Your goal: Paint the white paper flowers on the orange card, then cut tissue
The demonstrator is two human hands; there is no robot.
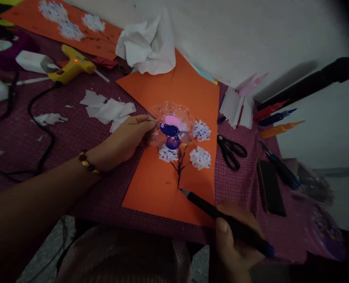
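Observation:
My left hand [135, 135] pinches the left rim of a clear flower-shaped paint palette [184, 112] with pink and dark blue paint in its wells. The palette is over an orange sheet of paper [159, 192]. Dark branches are drawn on the sheet, and white paper blossoms [200, 158] speckled with blue sit around them. In my right hand [236, 232] is a thick black marker pen [204, 205], its tip near the bottom of the drawn stem. I cannot tell whether the tip touches the paper.
Crumpled white tissue [151, 43] covers the sheet's far end. A yellow glue gun [71, 67] with a lit red light and torn tissue [106, 108] lie left. Black scissors [232, 151], a phone [270, 188] and paint tubes [282, 128] are right. Another decorated orange sheet [24, 17] lies far left.

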